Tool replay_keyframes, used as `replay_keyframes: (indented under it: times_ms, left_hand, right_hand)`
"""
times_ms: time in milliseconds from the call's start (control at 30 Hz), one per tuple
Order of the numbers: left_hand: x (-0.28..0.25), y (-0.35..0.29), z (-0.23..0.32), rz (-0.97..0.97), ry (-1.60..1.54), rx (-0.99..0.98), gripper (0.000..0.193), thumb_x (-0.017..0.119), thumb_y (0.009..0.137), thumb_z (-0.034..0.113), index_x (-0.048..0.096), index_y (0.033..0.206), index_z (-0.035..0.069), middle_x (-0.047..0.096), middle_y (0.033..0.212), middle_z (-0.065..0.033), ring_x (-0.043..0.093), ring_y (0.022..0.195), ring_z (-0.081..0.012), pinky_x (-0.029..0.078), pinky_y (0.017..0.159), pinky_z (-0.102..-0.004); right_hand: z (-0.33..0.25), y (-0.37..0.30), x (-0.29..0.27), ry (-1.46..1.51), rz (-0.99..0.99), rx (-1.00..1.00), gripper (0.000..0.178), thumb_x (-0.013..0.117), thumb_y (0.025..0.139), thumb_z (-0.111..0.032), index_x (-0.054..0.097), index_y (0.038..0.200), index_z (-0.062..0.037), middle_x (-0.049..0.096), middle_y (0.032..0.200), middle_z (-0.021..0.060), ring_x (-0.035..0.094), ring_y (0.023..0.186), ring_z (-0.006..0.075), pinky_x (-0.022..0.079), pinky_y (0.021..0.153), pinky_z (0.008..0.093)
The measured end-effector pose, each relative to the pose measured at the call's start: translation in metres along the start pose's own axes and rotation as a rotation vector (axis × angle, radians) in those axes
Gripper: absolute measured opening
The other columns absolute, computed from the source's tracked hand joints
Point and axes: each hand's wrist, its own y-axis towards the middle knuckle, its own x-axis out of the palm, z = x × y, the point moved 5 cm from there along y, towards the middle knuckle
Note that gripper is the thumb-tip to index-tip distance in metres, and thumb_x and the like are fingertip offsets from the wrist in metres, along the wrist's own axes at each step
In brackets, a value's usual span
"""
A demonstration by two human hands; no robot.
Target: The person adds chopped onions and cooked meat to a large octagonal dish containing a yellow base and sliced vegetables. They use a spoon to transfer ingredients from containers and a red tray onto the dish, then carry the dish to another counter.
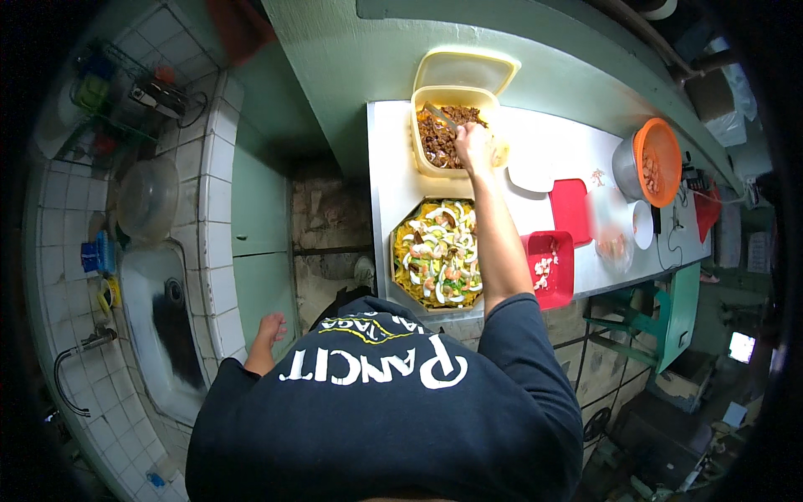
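My right hand reaches over the right side of a yellow plastic container of dark brown chopped food. It is closed around a grey spoon, whose far end lies in the food. The container's lid stands raised behind it. Below my right forearm is an octagonal tray of yellow noodles, topped with white egg slices, shrimp and green pieces; the forearm hides its right edge. My left hand hangs low at my left side, loosely curled, with nothing visible in it.
Right of the tray, a red container holds pale pieces beside a red lid. Farther along the white table are a clear bag, a white cup, an orange basin and a metal pot. A tiled sink stands left.
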Motion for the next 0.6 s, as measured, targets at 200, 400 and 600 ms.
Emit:
replay_keyframes:
  times_ms: [200,400,600]
  left_hand:
    - [0.001,0.023,-0.002,-0.060,0.078,0.006,0.028,0.050,0.092,0.032,0.057,0.116,0.019,0.058,0.098,0.0006,0.059,0.081,-0.0188,0.045,0.069,-0.0413]
    - [0.025,0.009,0.034,-0.066,0.211,-0.014,0.030,0.050,0.093,0.034,0.057,0.118,0.020,0.058,0.097,0.0025,0.058,0.079,-0.0170,0.045,0.068,-0.0379]
    - [0.043,0.001,0.064,-0.066,0.234,0.072,0.032,0.051,0.093,0.037,0.057,0.120,0.021,0.059,0.095,0.0045,0.058,0.076,-0.0141,0.045,0.064,-0.0347]
  right_hand:
    - [0.044,-0.104,-0.100,0.105,-0.003,-0.071,0.026,0.053,0.091,-0.032,0.067,0.100,-0.0116,0.066,0.093,0.0120,0.064,0.085,0.0334,0.048,0.077,0.0460]
    - [0.130,-0.231,-0.160,0.040,0.002,-0.055,0.019,0.058,0.088,-0.025,0.068,0.095,-0.0102,0.064,0.090,0.0094,0.064,0.081,0.0322,0.050,0.071,0.0407]
    - [0.145,-0.278,-0.154,-0.106,-0.086,0.055,0.019,0.058,0.088,-0.025,0.068,0.097,-0.0124,0.062,0.091,0.0085,0.064,0.080,0.0318,0.050,0.071,0.0443]
